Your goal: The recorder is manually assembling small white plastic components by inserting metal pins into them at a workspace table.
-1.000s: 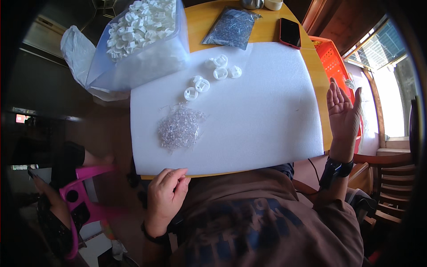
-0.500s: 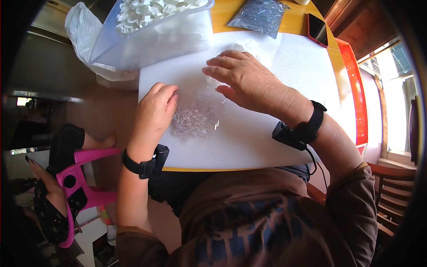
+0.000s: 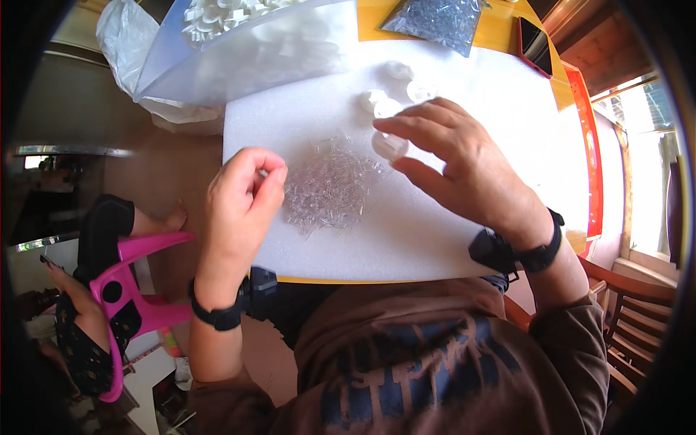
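My left hand (image 3: 246,192) is closed in a pinch at the left edge of a loose heap of thin clear plastic pins (image 3: 326,188). Whatever its fingertips may hold is too small to make out. A white round plastic cap (image 3: 390,146) sits between the thumb and fingertips of my right hand (image 3: 453,159), at the upper right of the heap. Beyond that hand, several similar white pieces (image 3: 398,69) lie on the white foam sheet (image 3: 304,261).
A translucent bin (image 3: 283,61) of white plastic parts stands at the far left beside a white plastic bag (image 3: 127,43). A bag of dark pieces (image 3: 435,25) and a phone (image 3: 535,47) lie at the back. A person sits by a pink chair (image 3: 145,312) at left.
My right hand has moved right and toward me, uncovering the white pieces, with a cap now between its fingers. My left hand has shifted slightly left and its pinch shows more plainly.
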A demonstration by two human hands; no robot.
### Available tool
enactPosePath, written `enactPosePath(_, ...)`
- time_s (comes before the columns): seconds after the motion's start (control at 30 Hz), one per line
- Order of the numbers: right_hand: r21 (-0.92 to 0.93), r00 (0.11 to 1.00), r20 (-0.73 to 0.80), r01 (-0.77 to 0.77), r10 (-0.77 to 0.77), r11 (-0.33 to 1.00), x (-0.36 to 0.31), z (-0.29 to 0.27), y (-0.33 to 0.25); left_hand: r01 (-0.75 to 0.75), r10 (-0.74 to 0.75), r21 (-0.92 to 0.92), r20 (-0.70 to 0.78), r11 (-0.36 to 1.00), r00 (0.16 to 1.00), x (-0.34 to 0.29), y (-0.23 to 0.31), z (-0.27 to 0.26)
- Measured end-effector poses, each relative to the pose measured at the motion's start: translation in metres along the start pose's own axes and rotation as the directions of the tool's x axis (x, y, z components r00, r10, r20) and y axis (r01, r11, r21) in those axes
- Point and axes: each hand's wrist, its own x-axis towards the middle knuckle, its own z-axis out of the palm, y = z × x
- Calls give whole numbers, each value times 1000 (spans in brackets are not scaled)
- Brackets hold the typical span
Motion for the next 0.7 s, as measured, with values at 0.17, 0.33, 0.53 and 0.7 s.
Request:
enactPosePath(0.17, -331, 979, 169, -51, 113, 942, -37, -9, -15, 79, -74, -342, 28, 937, 997, -50, 38, 2)
enactPosePath(0.33, -333, 952, 281, -23, 122, 943, -27, -9, -20, 94, -95, -585, 28, 805, 995, -65, 35, 14)
enactPosePath(0.53, -392, 927, 349, 14, 135, 920, -30, -7, -20, 92, -84, -668, 45, 738, 995, -69, 35, 22)
enactPosePath(0.7, -286, 924, 345, -65, 166, 956, -35, -14, -24, 133, -115, -639, 70, 757, 991, -75, 40, 27)
